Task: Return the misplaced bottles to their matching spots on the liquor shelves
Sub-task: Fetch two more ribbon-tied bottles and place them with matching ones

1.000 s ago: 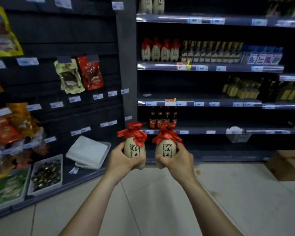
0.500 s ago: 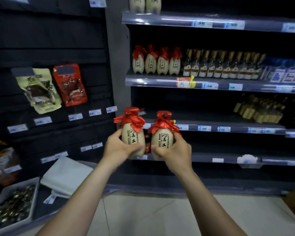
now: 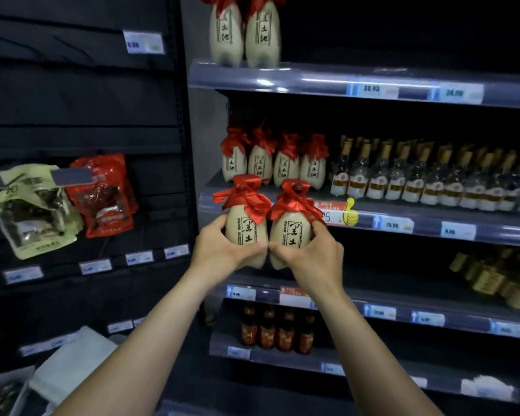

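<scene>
I hold two cream ceramic bottles with red ribbon tops side by side. My left hand [image 3: 222, 250] grips the left bottle [image 3: 245, 226] and my right hand [image 3: 315, 259] grips the right bottle [image 3: 288, 232]. Both bottles are upright and touch each other, just in front of and below the edge of the second shelf [image 3: 403, 220]. On that shelf stands a row of several matching red-ribboned bottles [image 3: 273, 163] at its left end. Two larger cream bottles [image 3: 243, 34] of the same kind stand on the top shelf [image 3: 342, 82].
Several clear bottles with gold caps [image 3: 418, 175] fill the second shelf to the right. Dark red-labelled bottles [image 3: 276, 328] stand two shelves lower. Gold bottles [image 3: 493, 277] sit at the right. Snack bags [image 3: 57, 202] hang on the dark panel at the left.
Both hands have lifted the two bottles up and closer to the shelves. The view has moved in and up, so the second shelf's row now sits right behind the bottles.
</scene>
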The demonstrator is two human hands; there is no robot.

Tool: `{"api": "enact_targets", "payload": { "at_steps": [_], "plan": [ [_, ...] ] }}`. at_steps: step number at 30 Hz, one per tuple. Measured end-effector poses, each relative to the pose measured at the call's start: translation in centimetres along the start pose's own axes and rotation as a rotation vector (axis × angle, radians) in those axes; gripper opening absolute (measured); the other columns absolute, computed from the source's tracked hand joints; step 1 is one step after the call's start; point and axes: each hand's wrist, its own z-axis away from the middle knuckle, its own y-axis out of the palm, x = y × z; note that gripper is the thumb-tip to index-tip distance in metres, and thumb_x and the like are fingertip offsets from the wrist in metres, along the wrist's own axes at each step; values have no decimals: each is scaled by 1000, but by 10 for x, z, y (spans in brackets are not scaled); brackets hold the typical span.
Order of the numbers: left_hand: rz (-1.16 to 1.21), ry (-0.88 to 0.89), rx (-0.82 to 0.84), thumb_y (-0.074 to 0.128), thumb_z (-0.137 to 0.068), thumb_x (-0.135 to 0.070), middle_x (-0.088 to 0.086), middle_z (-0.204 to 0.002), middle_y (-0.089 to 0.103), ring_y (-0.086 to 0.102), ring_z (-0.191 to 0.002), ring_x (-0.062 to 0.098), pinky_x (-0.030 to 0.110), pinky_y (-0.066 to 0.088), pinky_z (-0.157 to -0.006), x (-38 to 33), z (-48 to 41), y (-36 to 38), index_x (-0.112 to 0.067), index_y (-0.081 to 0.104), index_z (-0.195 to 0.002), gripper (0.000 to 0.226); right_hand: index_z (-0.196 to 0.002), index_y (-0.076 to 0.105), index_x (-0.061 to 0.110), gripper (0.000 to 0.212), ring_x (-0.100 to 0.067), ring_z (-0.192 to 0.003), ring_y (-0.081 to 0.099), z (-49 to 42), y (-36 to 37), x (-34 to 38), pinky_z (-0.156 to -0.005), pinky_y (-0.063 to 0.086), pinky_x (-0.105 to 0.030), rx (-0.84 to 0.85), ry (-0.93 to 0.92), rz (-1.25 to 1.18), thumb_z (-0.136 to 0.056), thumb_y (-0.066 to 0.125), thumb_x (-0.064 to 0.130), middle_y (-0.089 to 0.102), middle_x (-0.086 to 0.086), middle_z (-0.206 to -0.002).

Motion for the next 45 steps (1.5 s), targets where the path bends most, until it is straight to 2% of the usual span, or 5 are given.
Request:
{"api": "enact_targets", "payload": {
  "at_steps": [10, 17, 23, 28, 45],
  "plan": [
    [-24, 61, 14, 97, -50, -34, -9, -86, 78, 75, -78, 9, 23, 56, -64, 11, -90, -4, -29, 71, -97, 54, -84, 58, 31, 52, 4, -64, 64, -79, 45, 7, -50, 48, -16, -16, -49, -36, -53, 86, 61, 69, 14, -71],
    [-56, 112, -18, 97, -47, -43, -9, -87, 78, 76, -80, 11, 39, 64, -70, 11, -169, -27, -37, 70, -96, 57, -79, 57, 28, 50, 14, -71, 60, -141, 88, 35, -48, 39, -4, -60, -115, -73, -53, 89, 57, 66, 14, -66],
    [-43, 134, -25, 97, -48, -40, -7, -88, 78, 75, -80, 12, 39, 64, -72, 24, -221, -36, -33, 70, -95, 55, -87, 59, 29, 56, 1, -69, 64, -181, 122, 41, -58, 51, -16, -55, -108, -79, -52, 87, 63, 70, 12, -73],
    [-38, 161, 17, 98, -51, -38, -12, -89, 77, 75, -80, 7, 24, 59, -66, 45, -239, -37, -39, 68, -98, 56, -82, 55, 28, 54, 8, -74, 60, -191, 143, 28, -56, 45, -8, -54, -111, -32, -55, 89, 59, 67, 11, -70],
    [-122, 134, 122, 95, -52, -59, -22, -96, 75, 72, -86, -2, 22, 58, -72, 69, -258, -46, -44, 62, -112, 70, -106, 55, 25, 69, 0, -84, 64, -189, 151, 17, -64, 47, -8, 13, -111, 41, -59, 94, 55, 68, 12, -94]
  ]
}}
